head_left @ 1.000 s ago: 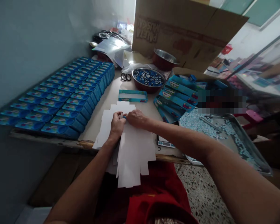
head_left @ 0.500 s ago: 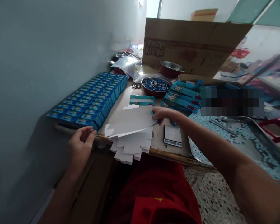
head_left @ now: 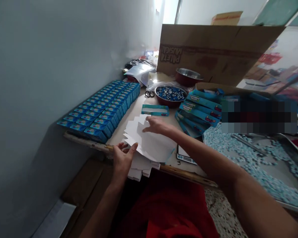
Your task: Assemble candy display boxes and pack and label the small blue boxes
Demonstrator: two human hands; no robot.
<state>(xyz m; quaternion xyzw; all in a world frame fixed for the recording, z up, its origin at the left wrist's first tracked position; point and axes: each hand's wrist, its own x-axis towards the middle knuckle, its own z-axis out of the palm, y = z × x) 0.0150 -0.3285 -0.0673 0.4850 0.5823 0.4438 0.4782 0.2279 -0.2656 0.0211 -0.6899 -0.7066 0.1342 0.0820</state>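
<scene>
A flat carton blank [head_left: 154,142], white on its upper side with a strip of blue print at its right corner, lies at a slant in front of me. My left hand [head_left: 123,158] has its thumb on the blank's left edge, with the fingers curled beside and under it. My right hand [head_left: 155,125] reaches across and grips the far end near the notched flaps; its fingertips are partly hidden. Beneath is a pile of white carton blanks [head_left: 136,173], overhanging the table's front edge. A small digital scale [head_left: 186,158] sits right of the blank, partly behind my right forearm.
Rows of blue filled boxes [head_left: 99,114] line the wall side. Beyond the blank are a blue open box [head_left: 155,110], scissors [head_left: 149,94] and a bowl of wrapped candies [head_left: 171,93]. Stacked blue cartons [head_left: 198,109] and a metal tray of pale blue pieces [head_left: 253,172] occupy the right.
My right hand has moved from the blank's right end to its far end, and the blank has turned. My left hand has come right from beside the boxes onto its edge.
</scene>
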